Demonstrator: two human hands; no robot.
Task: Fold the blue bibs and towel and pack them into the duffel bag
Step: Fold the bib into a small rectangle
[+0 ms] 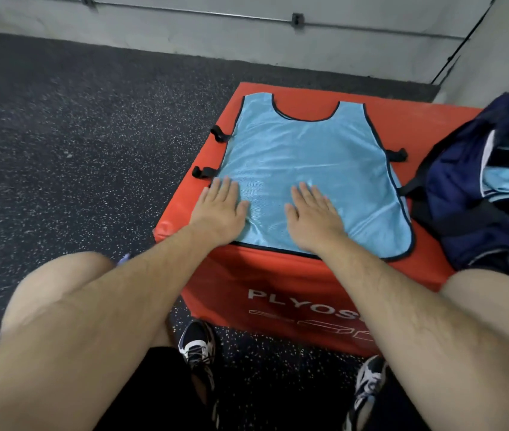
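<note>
I see the blue bib (309, 150) spread flat on the red worktop (278, 275) at centre frame, its neck hole toward the top. My left grip (220, 209) lies flat with straight fingers on the bib's lower left edge. My right grip (312, 219) presses flat on its lower middle. Neither holds anything. The navy duffel bag (464, 219) sits open at right frame beside the bib, with folded blue bibs (508, 178) inside.

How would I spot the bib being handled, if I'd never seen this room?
Find the big red box on the dark floor. Spread flat on its top lies a light blue bib with black trim, the left hand and right hand pressing flat on its near end. Unlike the blue cloth tucked in the navy bag beside it, this one is unfolded.
</note>
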